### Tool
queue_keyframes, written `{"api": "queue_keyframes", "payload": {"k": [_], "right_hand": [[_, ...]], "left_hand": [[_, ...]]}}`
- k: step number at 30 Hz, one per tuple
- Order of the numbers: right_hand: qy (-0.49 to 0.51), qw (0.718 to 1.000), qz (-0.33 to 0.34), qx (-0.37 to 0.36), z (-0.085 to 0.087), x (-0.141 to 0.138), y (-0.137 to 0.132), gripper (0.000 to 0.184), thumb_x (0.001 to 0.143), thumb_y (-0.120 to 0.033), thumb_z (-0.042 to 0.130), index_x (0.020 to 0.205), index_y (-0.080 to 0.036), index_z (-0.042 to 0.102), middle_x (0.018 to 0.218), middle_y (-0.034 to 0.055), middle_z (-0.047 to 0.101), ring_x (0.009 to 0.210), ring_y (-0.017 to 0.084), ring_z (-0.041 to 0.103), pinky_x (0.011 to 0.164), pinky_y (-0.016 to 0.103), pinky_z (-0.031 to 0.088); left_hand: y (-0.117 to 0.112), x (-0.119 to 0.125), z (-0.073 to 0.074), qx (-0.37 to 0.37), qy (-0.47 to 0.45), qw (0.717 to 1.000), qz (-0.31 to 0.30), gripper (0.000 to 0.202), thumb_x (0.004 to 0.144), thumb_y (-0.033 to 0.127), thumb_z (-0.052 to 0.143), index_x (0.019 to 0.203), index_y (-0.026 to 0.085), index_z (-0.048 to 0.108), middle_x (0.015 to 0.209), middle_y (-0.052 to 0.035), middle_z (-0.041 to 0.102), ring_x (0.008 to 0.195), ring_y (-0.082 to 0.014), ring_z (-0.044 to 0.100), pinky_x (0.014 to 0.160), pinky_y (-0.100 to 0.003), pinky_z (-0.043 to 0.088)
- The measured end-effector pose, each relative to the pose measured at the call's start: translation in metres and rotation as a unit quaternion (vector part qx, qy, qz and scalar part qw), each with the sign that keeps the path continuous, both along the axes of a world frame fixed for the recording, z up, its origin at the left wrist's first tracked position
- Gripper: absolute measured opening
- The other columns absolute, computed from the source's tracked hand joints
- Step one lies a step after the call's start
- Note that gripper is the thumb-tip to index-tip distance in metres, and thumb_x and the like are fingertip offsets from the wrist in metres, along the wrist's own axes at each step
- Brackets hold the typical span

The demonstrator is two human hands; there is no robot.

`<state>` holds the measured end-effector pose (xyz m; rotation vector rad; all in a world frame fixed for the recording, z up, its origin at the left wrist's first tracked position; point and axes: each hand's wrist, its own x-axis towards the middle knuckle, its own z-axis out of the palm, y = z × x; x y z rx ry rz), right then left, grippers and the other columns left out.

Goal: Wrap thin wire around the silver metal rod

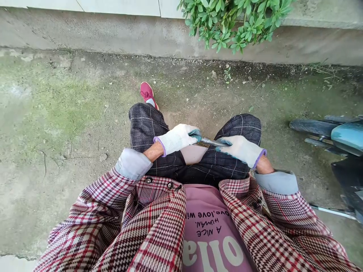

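Bare brown earth [119,128], with green mossy patches [70,109]; low grey concrete wall [113,36], rough-faced, along the far edge; leafy green shrub [235,22], which overhangs it; blue-and-black wheeled vehicle [347,136], at right. Slim grey metallic tool [209,141], slightly slanted, held between the hands above dark checked trousers [147,124]; left hand [181,136], in white knit glove [171,141] with teal-coated fingers, curls closed round one end; right hand [238,147], gloved alike, fingers closed on the other

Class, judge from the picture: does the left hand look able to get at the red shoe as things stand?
Probably not straight away: the left hand holds the metal tool, and the left knee seems to stand partly between it and the shoe.
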<state>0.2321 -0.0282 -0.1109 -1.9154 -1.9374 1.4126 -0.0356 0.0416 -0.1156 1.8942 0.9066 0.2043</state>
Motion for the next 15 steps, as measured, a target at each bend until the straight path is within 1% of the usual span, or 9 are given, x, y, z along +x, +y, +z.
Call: {"api": "queue_keyframes", "payload": {"k": [2,4,6,8,9,10,11,13,15], "right_hand": [[0.010,0.998,-0.060,0.011,0.003,0.001,0.002,0.018,0.080,-0.037,0.072,0.081,-0.019,0.075,0.068,0.0016,0.066,0.059,0.014,0.054,0.053,0.026,0.040],[0.085,0.985,-0.148,-0.014,0.009,-0.001,0.002,0.028,0.079,-0.044,0.074,0.088,-0.018,0.074,0.066,0.0010,0.062,0.054,0.013,0.051,0.048,0.026,0.039],[0.188,0.955,-0.220,-0.060,0.016,-0.004,-0.001,0.042,0.075,-0.051,0.078,0.099,-0.016,0.074,0.063,-0.0007,0.059,0.049,0.011,0.048,0.042,0.025,0.037],[0.262,0.928,-0.250,-0.089,0.024,-0.005,-0.003,0.053,0.071,-0.053,0.081,0.108,-0.015,0.073,0.062,-0.0026,0.057,0.044,0.010,0.045,0.037,0.024,0.034],[0.283,0.923,-0.239,-0.102,0.027,-0.005,-0.003,0.055,0.071,-0.053,0.082,0.110,-0.014,0.074,0.061,-0.0030,0.057,0.043,0.009,0.045,0.035,0.023,0.033],[0.292,0.925,-0.212,-0.118,0.029,-0.004,-0.004,0.055,0.071,-0.052,0.082,0.109,-0.013,0.074,0.060,-0.0029,0.057,0.042,0.009,0.045,0.035,0.023,0.033],[0.290,0.932,-0.169,-0.138,0.030,-0.003,-0.004,0.053,0.071,-0.051,0.082,0.107,-0.012,0.075,0.060,-0.0023,0.059,0.043,0.009,0.046,0.035,0.023,0.034],[0.258,0.949,-0.055,-0.174,0.030,-0.002,-0.004,0.048,0.069,-0.047,0.084,0.103,-0.013,0.079,0.062,-0.0006,0.064,0.046,0.010,0.051,0.039,0.023,0.040],[0.213,0.962,0.041,-0.169,0.023,-0.002,-0.004,0.039,0.071,-0.041,0.084,0.101,-0.017,0.081,0.069,0.0003,0.070,0.055,0.014,0.058,0.049,0.025,0.048]], "left_hand": [[-0.003,0.003,-0.003,-0.026,-0.030,0.999,0.024,0.018,0.083,0.020,0.060,0.089,0.014,0.076,0.084,-0.0031,0.075,0.075,-0.0154,0.063,0.074,-0.028,0.050],[-0.004,0.006,-0.007,-0.084,-0.076,0.993,0.044,0.020,0.084,0.021,0.060,0.092,0.014,0.076,0.093,-0.0056,0.078,0.082,-0.0168,0.067,0.079,-0.028,0.054],[-0.005,0.008,-0.012,-0.141,-0.109,0.983,0.049,0.020,0.085,0.021,0.060,0.093,0.013,0.076,0.097,-0.0067,0.078,0.086,-0.0168,0.069,0.083,-0.028,0.055],[-0.004,0.009,-0.018,-0.163,-0.108,0.980,0.041,0.018,0.085,0.021,0.060,0.089,0.012,0.075,0.091,-0.0054,0.078,0.083,-0.0156,0.068,0.085,-0.027,0.055],[-0.003,0.008,-0.020,-0.160,-0.096,0.982,0.042,0.016,0.084,0.020,0.060,0.086,0.012,0.074,0.087,-0.0040,0.076,0.080,-0.0147,0.067,0.083,-0.026,0.054],[-0.001,0.007,-0.022,-0.152,-0.082,0.984,0.046,0.014,0.084,0.019,0.061,0.084,0.012,0.073,0.082,-0.0027,0.075,0.077,-0.0139,0.066,0.081,-0.025,0.054],[0.001,0.006,-0.024,-0.144,-0.070,0.986,0.050,0.013,0.083,0.019,0.062,0.083,0.012,0.073,0.080,-0.0019,0.073,0.076,-0.0135,0.064,0.079,-0.025,0.053],[0.005,0.003,-0.023,-0.127,-0.058,0.988,0.060,0.012,0.083,0.020,0.062,0.084,0.012,0.072,0.080,-0.0011,0.072,0.075,-0.0132,0.063,0.077,-0.024,0.051],[0.009,0.000,-0.019,-0.098,-0.050,0.992,0.056,0.014,0.084,0.022,0.062,0.084,0.013,0.072,0.081,-0.0007,0.072,0.076,-0.0135,0.062,0.076,-0.024,0.049]]}}
